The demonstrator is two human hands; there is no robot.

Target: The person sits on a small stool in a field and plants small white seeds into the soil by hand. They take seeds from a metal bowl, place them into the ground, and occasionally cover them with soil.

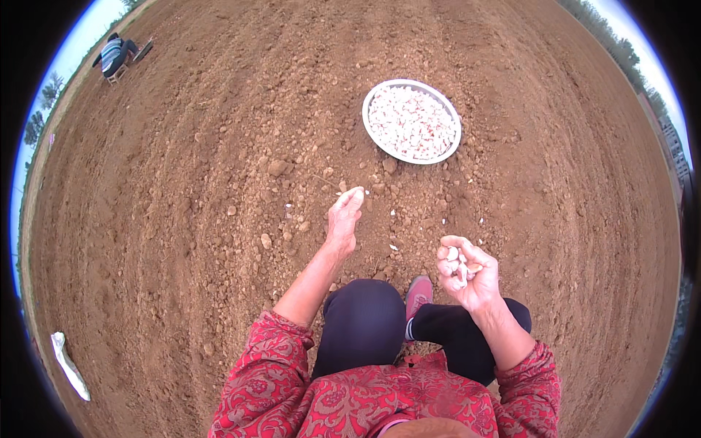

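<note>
Several garlic cloves (463,266) lie in the curled fingers of my right hand (475,274), which is turned palm up above the soil near my knee. My left hand (344,222) reaches forward low over the loose brown soil (246,180), its thumb and fingers pinched together. Whether a clove is between those fingertips cannot be seen. Just beside them a small white clove (367,192) shows on the ground. More pale cloves (393,247) are scattered in the soil between my hands. Ahead of both hands stands a round, white-rimmed basin (366,117) heaped with whitish, pink-tinged cloves.
Clods (279,167) and small stones dot the furrowed field. My knees (364,323) and a pink shoe (419,295) are close below my hands. Far off at upper left, another person (112,55) sits on a low stool. A white sack-like item (70,367) lies at lower left.
</note>
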